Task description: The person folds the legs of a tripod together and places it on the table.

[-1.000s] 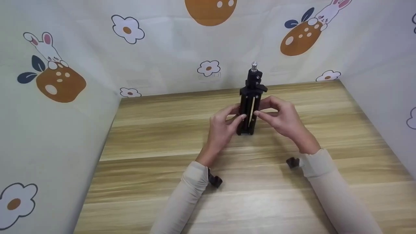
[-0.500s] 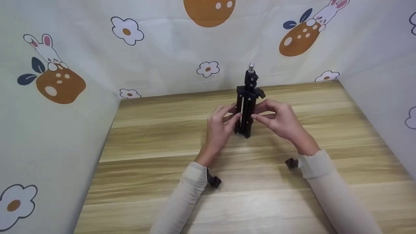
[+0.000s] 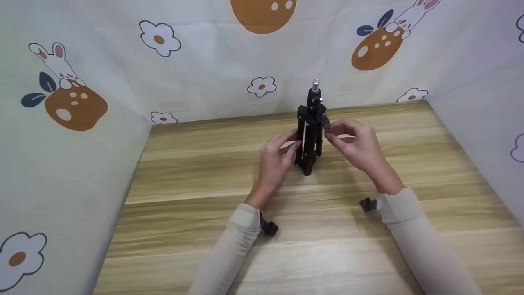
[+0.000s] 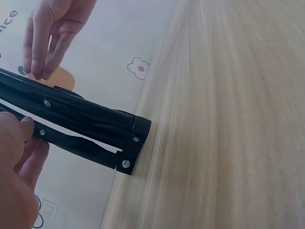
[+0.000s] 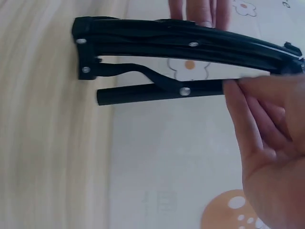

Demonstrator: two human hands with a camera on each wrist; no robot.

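Observation:
A black folding light stand (image 3: 310,137) with a silver tip stands upright on the wooden table, legs mostly folded in. My left hand (image 3: 275,157) pinches a leg on its left side between thumb and fingers; in the left wrist view those fingers (image 4: 34,160) lie against that leg. At the other side my right hand (image 3: 355,143) is just below the black knob (image 3: 326,122). Up close in the right wrist view, the right thumb and fingers (image 5: 243,119) pinch one leg (image 5: 138,93), whose lower end sits slightly out from the centre column.
The wooden table (image 3: 196,172) spreads around the stand. A patterned cloth (image 3: 204,73) hangs behind and at both sides, close to the table's back edge. Black wrist mounts (image 3: 269,227) stick out beside both sleeves.
The stand has turned about its upright axis between the hands, and a leg on the right has swung slightly outward. My right hand has shifted up toward the knob; the left stays nearly in place.

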